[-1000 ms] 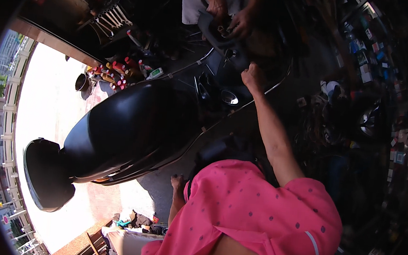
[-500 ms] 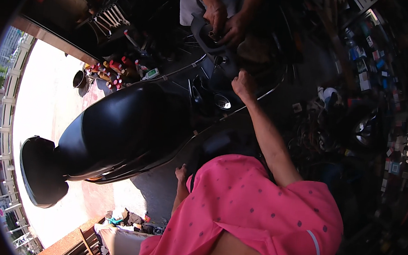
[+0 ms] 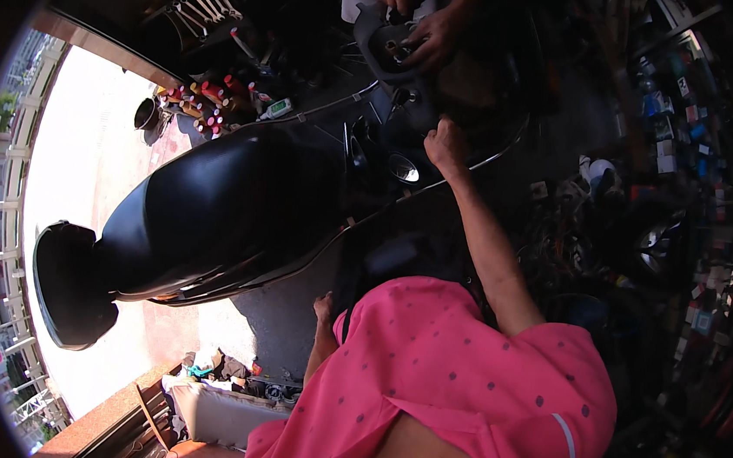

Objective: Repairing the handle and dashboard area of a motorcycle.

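A black scooter stretches from lower left to upper centre. My right hand, on an outstretched arm, is closed by its dark front section, below the key area; what it holds, if anything, is hidden. A mirror lies just left of it on the dark floorboard area. My left hand hangs low beside the scooter, fingers curled, too small to tell what is in it. A co-worker's hands work at the dark front housing at the top.
Wrenches hang at the upper left above several red-capped bottles. A pale padded seat with odds and ends stands at the bottom left. Packed shelves line the right. A sunlit pavement lies to the left.
The view has shifted slightly. The co-worker's hands have shifted at the housing, one now lifted higher at the top. My right hand has moved a little left and down relative to a second ago.
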